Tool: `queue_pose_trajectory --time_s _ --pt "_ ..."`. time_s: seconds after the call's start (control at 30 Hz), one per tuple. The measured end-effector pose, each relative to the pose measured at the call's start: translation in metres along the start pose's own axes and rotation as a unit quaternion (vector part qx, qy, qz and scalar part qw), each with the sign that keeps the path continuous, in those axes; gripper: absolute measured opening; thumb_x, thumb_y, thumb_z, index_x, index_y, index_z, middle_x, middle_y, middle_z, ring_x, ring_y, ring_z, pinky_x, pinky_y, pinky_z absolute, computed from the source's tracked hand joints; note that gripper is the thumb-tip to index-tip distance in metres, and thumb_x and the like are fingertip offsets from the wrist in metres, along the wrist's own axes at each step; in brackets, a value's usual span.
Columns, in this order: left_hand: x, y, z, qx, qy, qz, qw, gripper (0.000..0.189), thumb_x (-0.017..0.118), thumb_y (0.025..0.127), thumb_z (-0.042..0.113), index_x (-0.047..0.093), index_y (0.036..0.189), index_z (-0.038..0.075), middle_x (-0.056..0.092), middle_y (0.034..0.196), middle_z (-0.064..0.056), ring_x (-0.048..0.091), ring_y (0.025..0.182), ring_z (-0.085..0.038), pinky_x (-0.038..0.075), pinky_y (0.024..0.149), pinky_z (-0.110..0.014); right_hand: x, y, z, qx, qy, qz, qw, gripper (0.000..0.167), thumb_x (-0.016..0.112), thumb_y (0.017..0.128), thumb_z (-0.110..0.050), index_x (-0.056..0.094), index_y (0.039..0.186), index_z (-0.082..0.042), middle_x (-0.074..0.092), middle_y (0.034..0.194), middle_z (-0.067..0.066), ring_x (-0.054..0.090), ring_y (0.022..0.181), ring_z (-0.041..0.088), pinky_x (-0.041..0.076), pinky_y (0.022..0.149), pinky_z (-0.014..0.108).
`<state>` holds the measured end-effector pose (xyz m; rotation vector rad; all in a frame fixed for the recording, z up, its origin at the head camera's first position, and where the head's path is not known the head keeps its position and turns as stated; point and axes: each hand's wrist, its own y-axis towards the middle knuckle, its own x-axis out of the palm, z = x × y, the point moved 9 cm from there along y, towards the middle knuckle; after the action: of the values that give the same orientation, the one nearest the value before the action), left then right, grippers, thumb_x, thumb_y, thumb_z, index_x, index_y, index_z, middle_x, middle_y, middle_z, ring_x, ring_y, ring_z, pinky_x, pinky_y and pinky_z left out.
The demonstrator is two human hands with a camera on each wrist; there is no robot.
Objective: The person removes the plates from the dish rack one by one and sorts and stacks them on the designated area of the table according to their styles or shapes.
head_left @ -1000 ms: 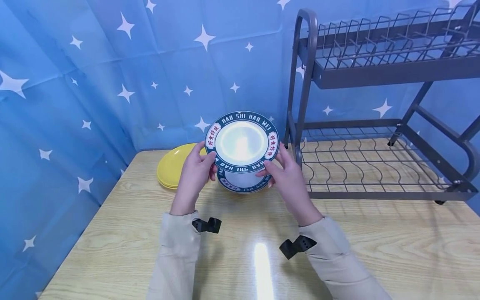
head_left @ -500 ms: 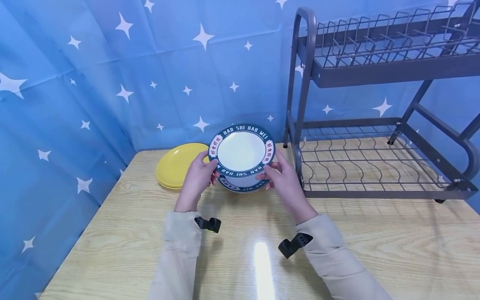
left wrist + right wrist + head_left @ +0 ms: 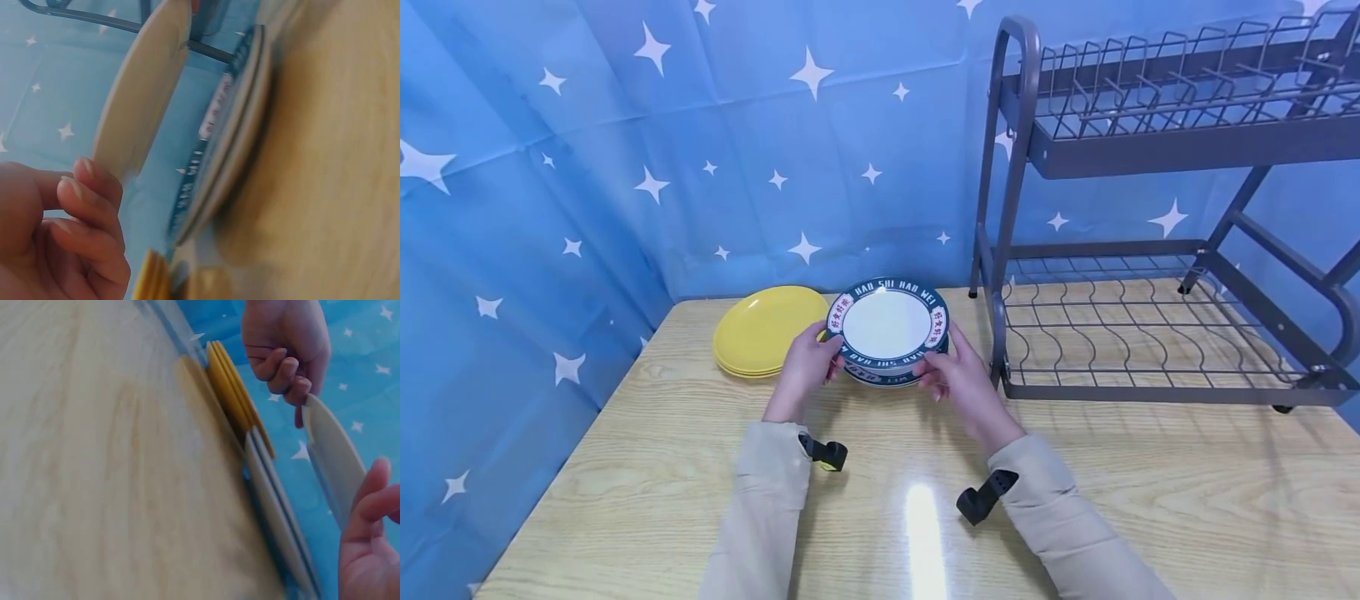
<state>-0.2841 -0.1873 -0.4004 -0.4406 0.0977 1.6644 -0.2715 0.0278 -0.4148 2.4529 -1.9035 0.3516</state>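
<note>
Both hands pinch opposite edges of a round plate with a white centre and a dark green lettered rim. My left hand grips its left edge, with fingers curled beneath it in the left wrist view. On the opposite edge is my right hand. Directly below lies a stack of matching plates, mostly covered by the held plate in the head view. Both wrist views reveal a gap between the held plate and this stack. Close by on the left sits a stack of yellow plates.
A dark metal two-tier dish rack stands to the right, its lower wire shelf close to the right hand. Behind the wooden table hangs a blue curtain with white stars.
Both hands have lowered the held plate toward the stack beneath, shifting it slightly right. Less of the lower stack shows in the head view. The yellow plates and rack have stayed put.
</note>
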Motion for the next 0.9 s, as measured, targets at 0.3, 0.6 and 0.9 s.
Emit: queue_pose_trajectory --time_s 0.3,0.6,0.9 --pt "0.010 0.009 -0.024 -0.026 -0.002 -0.006 0.9996 0.049 0.046 0.093 0.025 0.030 0.139 0.019 0.055 0.071 -0.008 0.049 0.055 -0.017 0.041 0.050 -0.025 -0.007 0.006 0.024 0.034 0.024 -0.013 0.9991 0.065 0.045 0.092 -0.014 0.008 0.143 -0.031 0.060 0.089 0.011 0.055 0.074 0.020 0.042 0.060 0.023" --pt "0.015 0.017 -0.033 -0.031 0.012 0.005 0.9994 0.052 0.047 0.093 0.023 0.027 0.141 0.019 0.053 0.066 -0.006 0.048 0.053 -0.016 0.040 0.048 -0.024 -0.006 0.011 0.029 0.039 0.080 -0.045 0.9950 0.070 0.045 0.091 -0.007 0.003 0.144 -0.026 0.058 0.093 0.016 0.057 0.088 0.027 0.047 0.082 0.036" --pt "0.018 0.015 -0.036 -0.041 0.043 0.000 0.9983 0.052 0.047 0.093 0.025 0.027 0.141 0.019 0.054 0.067 -0.006 0.049 0.055 -0.017 0.040 0.053 -0.026 -0.006 0.008 0.031 0.041 0.081 -0.049 0.9947 0.071 0.045 0.091 -0.005 0.001 0.144 -0.025 0.056 0.098 0.023 0.056 0.095 0.034 0.046 0.084 0.038"
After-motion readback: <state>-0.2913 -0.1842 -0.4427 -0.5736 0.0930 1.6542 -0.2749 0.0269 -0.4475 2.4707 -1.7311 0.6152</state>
